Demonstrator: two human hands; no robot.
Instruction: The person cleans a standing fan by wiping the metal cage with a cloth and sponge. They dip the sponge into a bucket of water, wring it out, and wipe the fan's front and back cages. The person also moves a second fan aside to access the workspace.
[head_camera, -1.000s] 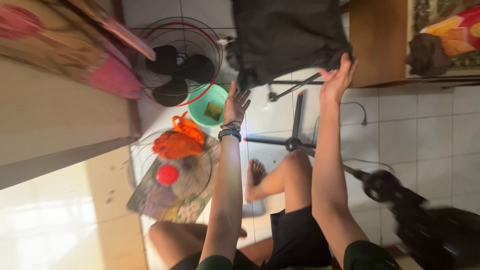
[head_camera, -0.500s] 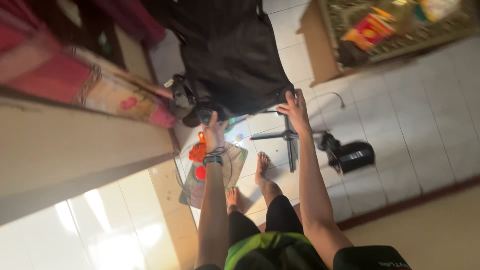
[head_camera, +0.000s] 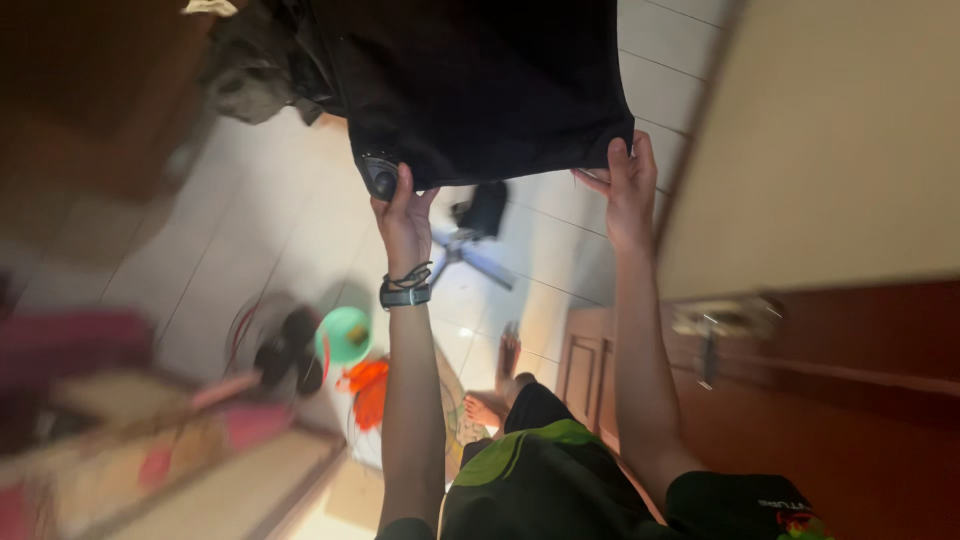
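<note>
Held up at twelve o'clock in the head view: a large black fabric bag (head_camera: 480, 80), limp and wide, filling the top centre of the frame. Gripped at its lower edge by both hands.

Left hand (head_camera: 403, 222), wearing a dark wristband and cord bracelet (head_camera: 405, 290), closed on the bag's lower left corner, beside a small round grey fitting (head_camera: 381, 178) on the fabric. Thumb pointing up against the cloth, remaining fingers wrapped behind the hem and out of sight.

Right hand (head_camera: 626, 190) clamped on the lower right corner of the bag, at about one o'clock from frame centre. Fingers (head_camera: 618, 160) together and extended upward, pressed on the fabric edge; hem pinched between them and the thumb. Bag hanging above both sets of fingers, its bottom edge stretched between the two grips.

Below, at six o'clock, black shorts and a green-and-black shirt (head_camera: 520, 470), with a bare foot (head_camera: 488, 405) on the white tiled floor (head_camera: 270, 230). At eight o'clock, a round green plastic bowl (head_camera: 345, 335) just beside a dark fan head in a wire guard (head_camera: 275, 345), and an orange mesh bundle (head_camera: 368, 390) near them. Near centre, below the bag, a dark star-shaped stand base (head_camera: 480, 250) on the tiles. At three to four o'clock, a brown wooden door with a metal handle (head_camera: 715, 325). Left side blurred; pink shapes there, not identifiable.
</note>
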